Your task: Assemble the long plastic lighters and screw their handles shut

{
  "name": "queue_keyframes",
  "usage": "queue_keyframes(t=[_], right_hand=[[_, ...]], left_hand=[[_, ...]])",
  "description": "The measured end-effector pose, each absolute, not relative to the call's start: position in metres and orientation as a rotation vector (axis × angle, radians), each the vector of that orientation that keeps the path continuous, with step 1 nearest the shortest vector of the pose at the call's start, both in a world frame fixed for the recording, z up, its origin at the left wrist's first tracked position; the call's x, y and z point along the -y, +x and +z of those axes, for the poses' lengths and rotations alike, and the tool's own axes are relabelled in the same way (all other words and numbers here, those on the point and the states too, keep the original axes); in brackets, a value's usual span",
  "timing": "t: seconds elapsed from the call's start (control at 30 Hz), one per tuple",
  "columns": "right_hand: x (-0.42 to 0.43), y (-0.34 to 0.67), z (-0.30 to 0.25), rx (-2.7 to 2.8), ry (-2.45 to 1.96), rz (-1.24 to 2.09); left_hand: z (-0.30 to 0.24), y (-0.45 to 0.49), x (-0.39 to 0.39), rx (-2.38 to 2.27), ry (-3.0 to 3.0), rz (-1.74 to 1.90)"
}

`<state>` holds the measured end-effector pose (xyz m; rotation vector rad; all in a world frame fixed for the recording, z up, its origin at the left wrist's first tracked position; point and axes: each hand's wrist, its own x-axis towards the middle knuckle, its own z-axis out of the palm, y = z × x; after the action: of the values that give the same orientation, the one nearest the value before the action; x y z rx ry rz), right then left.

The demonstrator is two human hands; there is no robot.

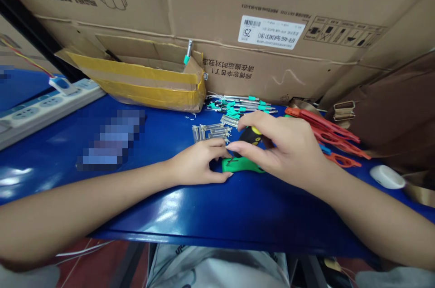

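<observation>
My right hand point(282, 147) is closed round the black and yellow handle of a stubby screwdriver point(250, 136), held tilted. Its thin shaft points down at a green plastic handle-shaped part point(243, 165) lying on the blue table point(190, 206). With thumb and fingers my left hand point(200, 161) grips the left end of this green part. The screwdriver's tip meets or nearly meets the part; any screw there is too small to make out. Just beyond my left hand lie several small clear tubes with metal ends point(212, 131).
Behind are several metal rods with teal ends point(248, 104). Red-orange plastic parts point(326, 134) and a white rounded case point(387, 176) lie right. A yellow-taped carton point(146, 86), a blurred phone-like object point(112, 140) and a power strip point(50, 102) are left. Large cardboard point(204, 2) walls the back.
</observation>
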<state>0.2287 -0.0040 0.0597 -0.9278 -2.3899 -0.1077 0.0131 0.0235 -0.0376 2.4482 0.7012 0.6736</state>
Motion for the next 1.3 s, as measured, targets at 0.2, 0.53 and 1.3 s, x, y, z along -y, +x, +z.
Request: queue_keyframes(t=[0.2,0.53,1.3], right_hand=[[0.011,0.231,0.069,2.559,-0.743,0.161],[0.007,0.237,0.071,2.586,-0.777,0.111],[0.009,0.234,0.077,2.626,-0.794,0.242]], left_hand=[[-0.039,0.013,-0.023,-0.681,2.444,0.743],[-0.038,0.013,-0.023,-0.7,2.463,0.7],[-0.04,0.012,-0.024,-0.692,2.42,0.727]])
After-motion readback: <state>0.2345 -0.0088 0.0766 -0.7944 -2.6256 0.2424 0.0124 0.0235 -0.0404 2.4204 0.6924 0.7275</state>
